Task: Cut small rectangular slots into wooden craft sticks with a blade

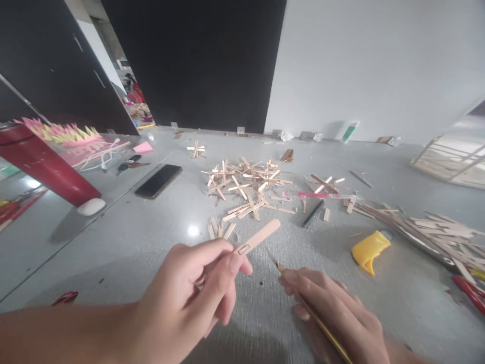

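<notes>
We can read no text, label, brand or number here. The small green-and-white item [350, 132] by the pale wall [371, 65] may carry print, but it is too blurred for us to tell.

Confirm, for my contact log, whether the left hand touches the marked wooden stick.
Touching: the head view shows the left hand pinching the wooden stick near one end.

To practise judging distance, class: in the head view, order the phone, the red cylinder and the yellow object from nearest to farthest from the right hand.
From the right hand:
1. Yellow object: just ahead, slightly to the right.
2. Phone: across on the left.
3. Red cylinder: farther left, at the view's left edge.
</notes>
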Demonstrator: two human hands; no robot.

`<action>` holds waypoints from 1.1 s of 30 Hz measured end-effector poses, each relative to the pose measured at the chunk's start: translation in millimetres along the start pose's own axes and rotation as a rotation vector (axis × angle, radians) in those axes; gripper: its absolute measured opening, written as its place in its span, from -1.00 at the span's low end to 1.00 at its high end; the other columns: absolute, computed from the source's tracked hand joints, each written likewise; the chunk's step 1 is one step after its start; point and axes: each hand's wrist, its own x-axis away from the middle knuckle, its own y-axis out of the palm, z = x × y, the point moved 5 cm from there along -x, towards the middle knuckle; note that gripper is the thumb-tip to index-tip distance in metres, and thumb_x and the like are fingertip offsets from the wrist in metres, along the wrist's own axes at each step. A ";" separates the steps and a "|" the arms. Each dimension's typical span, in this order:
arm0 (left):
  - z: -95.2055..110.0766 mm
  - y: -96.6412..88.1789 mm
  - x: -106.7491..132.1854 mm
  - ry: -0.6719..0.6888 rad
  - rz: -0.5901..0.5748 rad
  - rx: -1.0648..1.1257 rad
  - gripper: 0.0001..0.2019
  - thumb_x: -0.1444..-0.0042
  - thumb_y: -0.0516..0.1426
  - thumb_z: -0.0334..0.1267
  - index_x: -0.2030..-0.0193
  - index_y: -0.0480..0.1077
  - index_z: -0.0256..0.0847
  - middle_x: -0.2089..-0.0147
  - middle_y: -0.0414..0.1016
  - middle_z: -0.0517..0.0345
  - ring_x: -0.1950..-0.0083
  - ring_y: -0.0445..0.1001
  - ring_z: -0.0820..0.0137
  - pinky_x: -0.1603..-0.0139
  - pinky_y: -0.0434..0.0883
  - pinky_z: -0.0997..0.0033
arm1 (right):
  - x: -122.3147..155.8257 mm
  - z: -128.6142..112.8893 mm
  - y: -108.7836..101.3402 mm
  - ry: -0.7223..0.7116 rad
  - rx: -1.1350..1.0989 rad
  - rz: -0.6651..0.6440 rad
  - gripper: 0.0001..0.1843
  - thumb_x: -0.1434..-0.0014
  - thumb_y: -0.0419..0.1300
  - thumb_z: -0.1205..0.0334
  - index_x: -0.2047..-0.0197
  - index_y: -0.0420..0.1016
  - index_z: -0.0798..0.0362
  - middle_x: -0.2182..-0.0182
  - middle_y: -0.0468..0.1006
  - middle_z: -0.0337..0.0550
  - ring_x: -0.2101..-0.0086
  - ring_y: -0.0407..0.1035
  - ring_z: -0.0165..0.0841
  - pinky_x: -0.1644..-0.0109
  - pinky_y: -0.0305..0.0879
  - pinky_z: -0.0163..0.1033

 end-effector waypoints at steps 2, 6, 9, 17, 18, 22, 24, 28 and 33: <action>5.7 -0.7 3.8 0.045 0.056 -0.052 -0.66 -0.44 -0.05 -0.07 0.25 0.44 -0.15 0.63 0.34 0.31 0.65 0.28 0.52 0.65 0.26 0.60 | -1.9 0.1 0.6 0.004 -0.027 -0.009 -0.33 -0.28 0.04 0.54 -0.39 0.16 -0.10 0.23 0.58 -0.13 0.26 0.55 -0.30 0.27 0.47 -0.23; 13.6 0.3 5.3 0.143 0.106 -0.136 -0.70 -0.41 -0.03 -0.18 0.19 0.50 -0.16 0.65 0.33 0.33 0.68 0.29 0.53 0.69 0.22 0.62 | -8.1 -0.5 -1.5 -0.005 -0.012 0.028 -0.32 -0.24 0.03 0.60 -0.36 0.21 -0.05 0.21 0.56 -0.11 0.30 0.54 -0.34 0.31 0.45 -0.27; 16.6 1.1 5.7 0.208 0.120 -0.236 -0.70 -0.38 -0.03 -0.26 0.24 0.52 -0.18 0.66 0.33 0.34 0.69 0.28 0.55 0.66 0.25 0.63 | -8.0 2.0 -1.1 0.025 -0.018 0.042 -0.38 -0.28 0.04 0.54 -0.34 0.25 -0.09 0.23 0.58 -0.14 0.36 0.53 -0.36 0.35 0.44 -0.30; 7.8 9.4 9.7 0.206 0.027 -0.480 -0.68 -0.40 -0.08 -0.20 0.27 0.45 -0.15 0.64 0.34 0.29 0.63 0.38 0.46 0.58 0.29 0.53 | -28.0 -10.6 -14.2 0.251 -0.157 0.281 -0.76 -0.45 0.06 0.20 -0.15 0.36 -0.13 0.37 0.53 -0.19 0.51 0.44 -0.38 0.45 0.44 -0.29; 7.1 11.3 10.6 0.202 0.005 -0.489 -0.68 -0.40 -0.09 -0.20 0.26 0.44 -0.14 0.63 0.34 0.29 0.62 0.39 0.45 0.57 0.29 0.52 | -34.2 -16.1 -16.3 0.267 -0.147 0.264 -0.75 -0.41 0.14 0.16 -0.13 0.36 -0.12 0.38 0.53 -0.20 0.52 0.44 -0.38 0.47 0.43 -0.29; 5.1 18.2 13.2 0.188 -0.066 -0.506 -0.69 -0.42 -0.11 -0.21 0.31 0.36 -0.09 0.59 0.41 0.28 0.57 0.44 0.42 0.53 0.29 0.49 | -54.2 -31.8 -11.8 0.346 -0.214 0.038 -0.73 -0.21 0.38 0.11 0.08 0.45 -0.06 0.53 0.50 -0.29 0.59 0.39 -0.39 0.54 0.36 -0.32; 4.3 21.0 12.7 0.196 -0.103 -0.499 -0.68 -0.41 -0.11 -0.19 0.37 0.30 -0.09 0.61 0.40 0.28 0.59 0.42 0.43 0.53 0.29 0.49 | -57.1 -31.5 -4.0 0.448 -0.311 -0.074 -0.84 -0.22 0.34 0.15 0.29 0.44 -0.02 0.61 0.44 -0.33 0.63 0.28 -0.45 0.59 0.25 -0.35; 1.6 23.7 10.7 0.149 -0.110 -0.416 -0.64 -0.41 -0.12 -0.15 0.44 0.24 -0.09 0.65 0.33 0.28 0.63 0.36 0.46 0.56 0.29 0.52 | -54.8 -27.0 5.3 0.619 -0.432 -0.156 -0.76 -0.26 0.22 0.14 0.43 0.39 0.01 0.65 0.33 -0.33 0.66 0.06 -0.52 0.64 0.03 -0.38; -3.0 27.4 14.6 0.022 -0.064 -0.168 -0.55 -0.41 -0.11 0.05 0.43 0.29 -0.11 0.67 0.25 0.30 0.67 0.28 0.49 0.64 0.23 0.54 | -51.3 -30.9 1.2 0.764 -0.545 -0.166 -0.73 -0.27 0.21 0.08 0.44 0.39 -0.01 0.68 0.21 -0.37 0.66 0.06 -0.51 0.64 0.04 -0.40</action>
